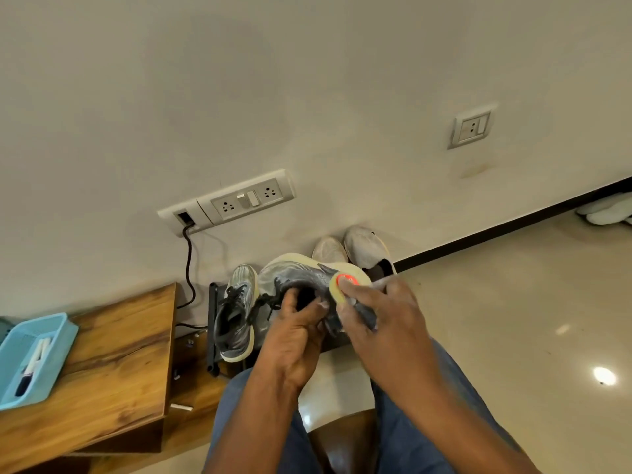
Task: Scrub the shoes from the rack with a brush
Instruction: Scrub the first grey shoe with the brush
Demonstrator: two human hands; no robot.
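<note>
Blue plastic mesh forms the basket (34,340) at your far left, sitting on the wooden table (113,364); inside it lie a couple of white stick-like items with a dark end, too small to name. Right of the table, the black shoe rack (212,323) stands against the wall and carries one grey sneaker (236,316) with black laces and a pale yellow sole. Its match, the held sneaker (301,275), is raised just right of that rack: grey marbled upper, cream sole turned toward the wall, an orange spot at the heel. Your left hand (297,340) grips it from below, thumb and fingers curled into the collar opening. Your right hand (379,316) is wrapped around the brush (383,281), whose pale handle end pokes out past your knuckles, and it presses against the heel beside the orange spot. Beyond the rack, two white shoes (349,248) rest at the wall.
</note>
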